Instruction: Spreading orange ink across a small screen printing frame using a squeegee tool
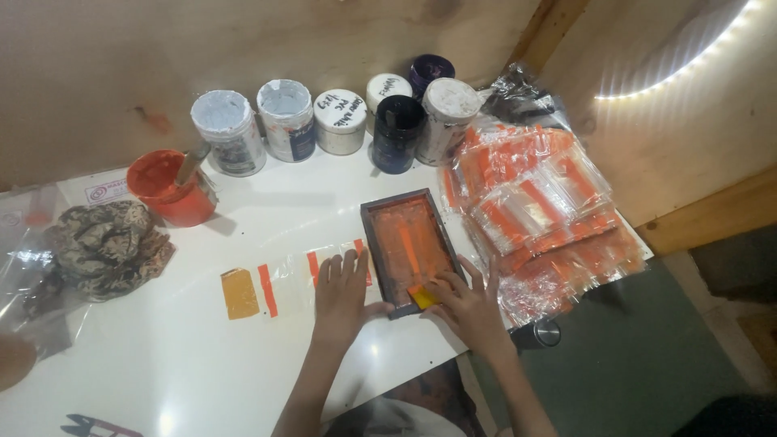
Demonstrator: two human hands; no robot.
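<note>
A dark wooden screen-printing frame [374, 235] with orange ink on its mesh lies on the white table [202, 356]. My left hand [341, 295] rests flat beside the frame's left edge, fingers spread, thumb touching the frame's near corner, pressing on a clear plastic bag [293, 275] with orange stripes. My right hand [469, 303] is at the frame's near end, fingers closed on a small yellow squeegee [422, 296] that sits on the mesh.
Several paint jars [340, 121] stand along the back wall. An open orange paint pot [168, 188] with a stick is at left, next to a patterned cloth [109, 247]. A heap of printed plastic bags [538, 210] lies right of the frame. The table's edge runs near my arms.
</note>
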